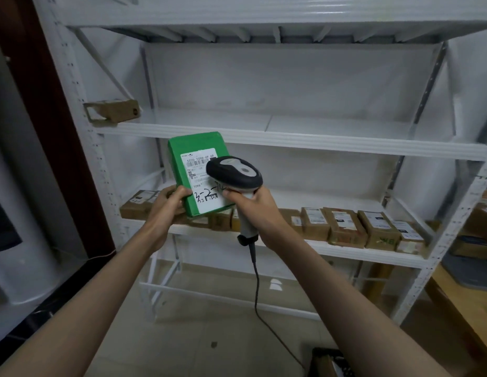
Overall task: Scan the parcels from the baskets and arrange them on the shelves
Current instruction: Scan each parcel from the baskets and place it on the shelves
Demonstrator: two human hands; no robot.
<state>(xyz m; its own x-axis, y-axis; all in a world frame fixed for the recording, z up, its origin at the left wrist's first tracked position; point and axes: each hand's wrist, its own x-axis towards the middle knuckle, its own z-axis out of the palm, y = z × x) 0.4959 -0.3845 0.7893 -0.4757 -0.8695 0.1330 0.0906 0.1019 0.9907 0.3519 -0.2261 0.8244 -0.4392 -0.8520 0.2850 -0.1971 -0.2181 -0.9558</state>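
Note:
My left hand (pixel 169 204) grips the lower left corner of a green parcel (pixel 194 149) with a white shipping label, held upright in front of the white shelf unit. My right hand (pixel 254 208) is closed around the handle of a grey and black barcode scanner (pixel 234 172). The scanner's head sits right over the label, covering its right side. A black cable hangs from the scanner handle down to the floor. A basket's dark corner (pixel 322 355) shows at the bottom edge, mostly out of view.
A row of brown cardboard parcels (pixel 345 227) fills the lower shelf (pixel 345 250). One brown parcel (pixel 111 111) lies at the left end of the middle shelf (pixel 291 137). A dark door frame stands left; a wooden table with boxes (pixel 476 229) is at right.

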